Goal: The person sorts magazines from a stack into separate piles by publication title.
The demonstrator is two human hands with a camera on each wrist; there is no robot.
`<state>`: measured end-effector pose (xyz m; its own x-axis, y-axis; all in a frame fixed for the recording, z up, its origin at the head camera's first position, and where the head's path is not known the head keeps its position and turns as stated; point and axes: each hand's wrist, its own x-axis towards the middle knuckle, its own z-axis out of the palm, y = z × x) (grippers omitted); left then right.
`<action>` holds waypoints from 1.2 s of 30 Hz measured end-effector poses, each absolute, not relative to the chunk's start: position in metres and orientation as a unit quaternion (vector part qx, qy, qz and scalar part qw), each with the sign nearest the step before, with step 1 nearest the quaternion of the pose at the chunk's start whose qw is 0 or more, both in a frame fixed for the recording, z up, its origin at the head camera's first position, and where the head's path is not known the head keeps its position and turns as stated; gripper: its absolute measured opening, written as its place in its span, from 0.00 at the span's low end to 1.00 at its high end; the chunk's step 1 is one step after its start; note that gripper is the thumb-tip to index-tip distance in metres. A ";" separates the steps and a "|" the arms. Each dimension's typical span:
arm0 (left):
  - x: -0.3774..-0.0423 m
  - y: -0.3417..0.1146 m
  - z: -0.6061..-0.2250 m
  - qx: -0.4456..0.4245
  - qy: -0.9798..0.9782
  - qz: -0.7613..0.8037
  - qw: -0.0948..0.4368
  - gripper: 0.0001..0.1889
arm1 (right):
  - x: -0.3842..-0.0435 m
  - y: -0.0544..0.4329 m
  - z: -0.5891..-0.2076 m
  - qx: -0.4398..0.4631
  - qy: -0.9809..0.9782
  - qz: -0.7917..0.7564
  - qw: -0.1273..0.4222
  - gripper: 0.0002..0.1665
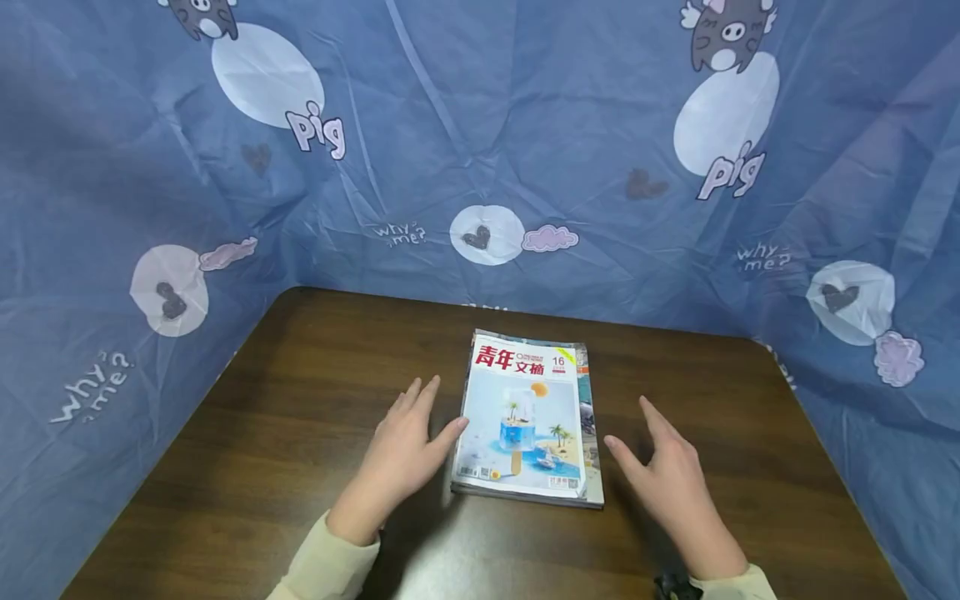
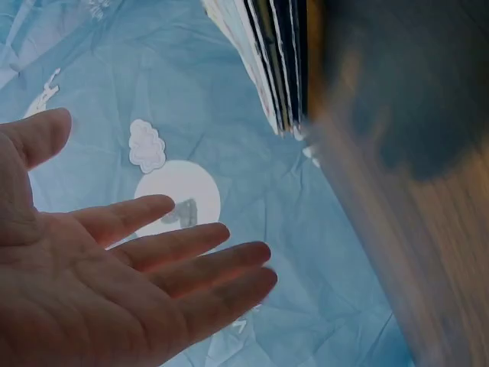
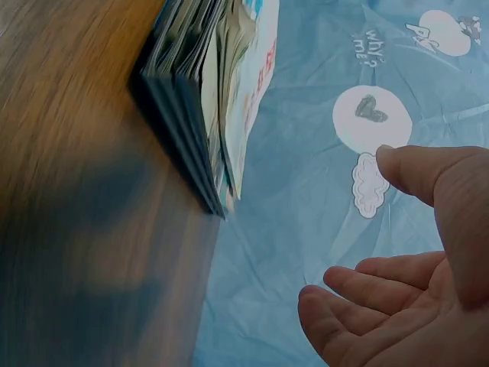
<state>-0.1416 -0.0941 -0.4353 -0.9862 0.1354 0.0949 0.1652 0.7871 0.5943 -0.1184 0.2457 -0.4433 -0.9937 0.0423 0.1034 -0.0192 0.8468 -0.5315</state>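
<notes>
A stack of magazines point(image 1: 522, 417) lies on the brown wooden table, its top cover white and blue with red Chinese lettering. To its left, my left hand point(image 1: 401, 450) is held with fingers extended and thumb near the stack's left edge. My right hand point(image 1: 670, 475) is on the other side, a small gap away from the stack, fingers spread and holding nothing. In the left wrist view, the magazines' edges point(image 2: 271, 61) appear beyond the extended fingers. The layered page edges of the stack point(image 3: 191, 84) also show in the right wrist view, apart from the right hand.
The wooden table point(image 1: 247, 450) has rounded far corners. A blue cloth point(image 1: 480, 150) printed with pigs, hearts and clouds hangs behind it and along both sides. Shadows of the hands fall on the tabletop. A dark band point(image 1: 677, 587) circles the right wrist.
</notes>
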 end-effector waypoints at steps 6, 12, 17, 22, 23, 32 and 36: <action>-0.143 -0.086 -0.435 -0.067 -0.929 -0.364 -0.002 0.41 | -0.125 0.237 -0.444 -0.027 -0.952 0.302 0.041 0.49; -0.148 -0.080 -0.438 -0.068 -0.926 -0.372 0.011 0.36 | -0.129 0.228 -0.450 -0.048 -0.942 0.330 0.035 0.45; -0.154 -0.077 -0.444 -0.061 -0.924 -0.377 0.019 0.30 | -0.133 0.222 -0.454 -0.062 -0.928 0.366 0.030 0.39; -0.163 -0.075 -0.450 -0.044 -0.927 -0.373 -0.009 0.29 | -0.139 0.218 -0.458 -0.084 -0.913 0.398 0.011 0.36; -0.164 -0.074 -0.451 -0.041 -0.927 -0.372 -0.014 0.29 | -0.140 0.218 -0.459 -0.087 -0.912 0.400 0.009 0.35; -0.175 -0.071 -0.457 -0.015 -0.927 -0.370 -0.055 0.24 | -0.149 0.213 -0.465 -0.097 -0.911 0.400 0.003 0.30; -0.178 -0.070 -0.456 -0.003 -0.925 -0.371 -0.074 0.23 | -0.151 0.208 -0.466 -0.100 -0.904 0.415 -0.013 0.30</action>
